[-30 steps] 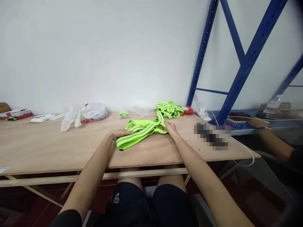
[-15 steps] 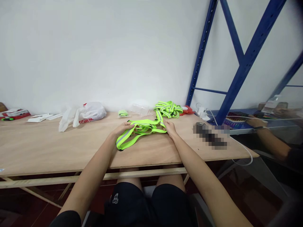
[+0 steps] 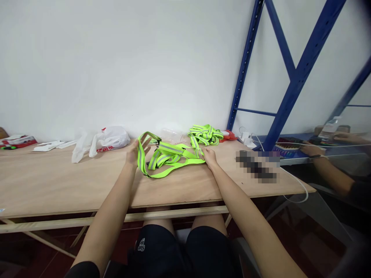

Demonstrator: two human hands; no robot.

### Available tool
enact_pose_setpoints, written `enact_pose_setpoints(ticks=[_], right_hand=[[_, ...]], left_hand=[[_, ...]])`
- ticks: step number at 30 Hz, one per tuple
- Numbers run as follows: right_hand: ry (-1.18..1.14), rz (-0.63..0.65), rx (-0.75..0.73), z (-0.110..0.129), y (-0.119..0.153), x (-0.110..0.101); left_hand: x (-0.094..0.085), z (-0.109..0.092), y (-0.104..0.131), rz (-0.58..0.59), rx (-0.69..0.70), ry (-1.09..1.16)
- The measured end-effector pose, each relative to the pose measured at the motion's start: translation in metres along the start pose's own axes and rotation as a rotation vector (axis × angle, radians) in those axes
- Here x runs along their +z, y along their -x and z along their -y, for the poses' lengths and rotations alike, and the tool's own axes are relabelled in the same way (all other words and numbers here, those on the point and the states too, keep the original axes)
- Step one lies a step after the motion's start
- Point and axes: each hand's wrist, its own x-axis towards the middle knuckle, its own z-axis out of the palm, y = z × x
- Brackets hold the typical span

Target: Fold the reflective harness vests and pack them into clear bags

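A neon-green reflective harness strap (image 3: 171,148) with grey stripes and black buckles lies loosely looped on the table. My left hand (image 3: 132,155) holds up its left loop, the strap crossing in front of the palm and the fingers partly spread behind it. At the other end, my right hand (image 3: 209,157) is closed on the strap, thumb and fingers together. Just behind that hand, a bundle of similar green straps (image 3: 205,134) is heaped, and a strip runs down from it towards my right fingers. Whether this strip joins the held strap I cannot tell.
Along the wall on the wooden table (image 3: 87,185) are a white plastic bag (image 3: 114,137), white papers (image 3: 50,145) and a clear wrapper (image 3: 171,135). A blurred-out dark object (image 3: 256,166) lies right. Beyond the blue rack post (image 3: 290,92), another person's arm (image 3: 327,166) reaches over a shelf.
My left hand has moved left and up, drawing the left loop of the strap higher and wider. Its fingers now show behind the strap. My right hand has barely shifted.
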Motion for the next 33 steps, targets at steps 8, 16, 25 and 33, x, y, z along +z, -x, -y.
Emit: enact_pose_setpoints(ticks=[8, 16, 25, 33], right_hand=[[-0.181, -0.231, 0.023, 0.005, -0.012, -0.008], [-0.254, -0.214, 0.126, 0.009, -0.012, -0.012], [-0.142, 0.016, 0.154, 0.005, -0.002, -0.008], [0.042, 0.297, 0.047, -0.001, 0.002, 0.001]], left_hand=[[-0.044, -0.027, -0.005, -0.178, 0.226, 0.215], [-0.044, -0.021, -0.002, -0.185, 0.156, 0.247], [-0.048, -0.029, 0.0, -0.258, 0.227, 0.181], [-0.076, -0.068, 0.013, -0.341, 0.325, 0.008]])
